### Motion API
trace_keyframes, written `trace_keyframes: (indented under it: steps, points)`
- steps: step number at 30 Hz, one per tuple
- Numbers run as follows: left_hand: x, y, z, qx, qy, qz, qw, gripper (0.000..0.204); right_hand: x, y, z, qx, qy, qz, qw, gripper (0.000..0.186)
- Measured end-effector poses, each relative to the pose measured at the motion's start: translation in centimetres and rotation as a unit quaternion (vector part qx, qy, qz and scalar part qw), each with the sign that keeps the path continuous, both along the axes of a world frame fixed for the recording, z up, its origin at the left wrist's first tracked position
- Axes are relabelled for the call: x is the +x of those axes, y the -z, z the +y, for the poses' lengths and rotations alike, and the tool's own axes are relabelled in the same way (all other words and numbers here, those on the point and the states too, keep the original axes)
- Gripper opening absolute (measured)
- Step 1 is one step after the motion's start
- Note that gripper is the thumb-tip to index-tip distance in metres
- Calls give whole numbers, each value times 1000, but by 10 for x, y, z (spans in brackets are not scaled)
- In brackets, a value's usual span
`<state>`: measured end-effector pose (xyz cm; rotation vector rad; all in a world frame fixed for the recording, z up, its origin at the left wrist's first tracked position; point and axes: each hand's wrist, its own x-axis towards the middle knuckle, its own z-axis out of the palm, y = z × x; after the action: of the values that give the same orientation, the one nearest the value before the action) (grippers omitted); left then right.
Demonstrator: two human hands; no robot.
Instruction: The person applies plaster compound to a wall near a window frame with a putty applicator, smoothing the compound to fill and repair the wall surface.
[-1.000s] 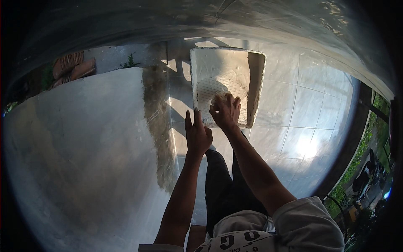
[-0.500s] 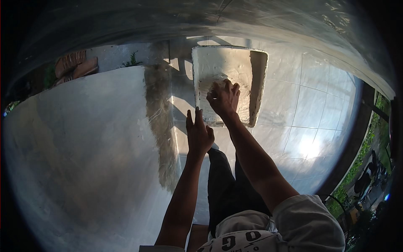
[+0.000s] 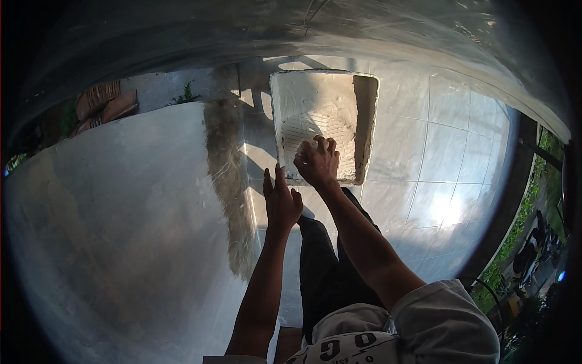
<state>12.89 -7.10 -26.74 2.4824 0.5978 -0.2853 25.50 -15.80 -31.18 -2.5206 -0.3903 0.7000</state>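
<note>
Cream paste (image 3: 330, 103) fills most of a tray (image 3: 365, 115) on the tiles (image 3: 400, 148).
We judge the paste soft and slick, the loaded tray stiff and heavy, best held by opposite rims. Our right hand (image 3: 320, 166) is half curled over the paste; whether it grips anything, we cannot tell. Our left hand (image 3: 282, 205), loosely open beside the tray, shows nothing held.

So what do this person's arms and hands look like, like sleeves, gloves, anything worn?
The left hand and right hand are gloveless, and no watch shows on either wrist. The forearms are bare. The right sleeve is short, loose and greyish-white; only a sliver of the left sleeve shows, also pale.
</note>
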Motion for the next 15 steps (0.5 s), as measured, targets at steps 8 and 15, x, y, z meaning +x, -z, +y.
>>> trace_keyframes:
  steps: [8, 15]
  points:
    - [3, -4, -5, -20, -15, 20, 999, 70, 25, -1, -7, 30, 30, -95, 995, 38]
    - [-6, -3, -5, -33, -25, 28, 999, 74, -18, 11, -24, -4, -18, -19, 1000, 47]
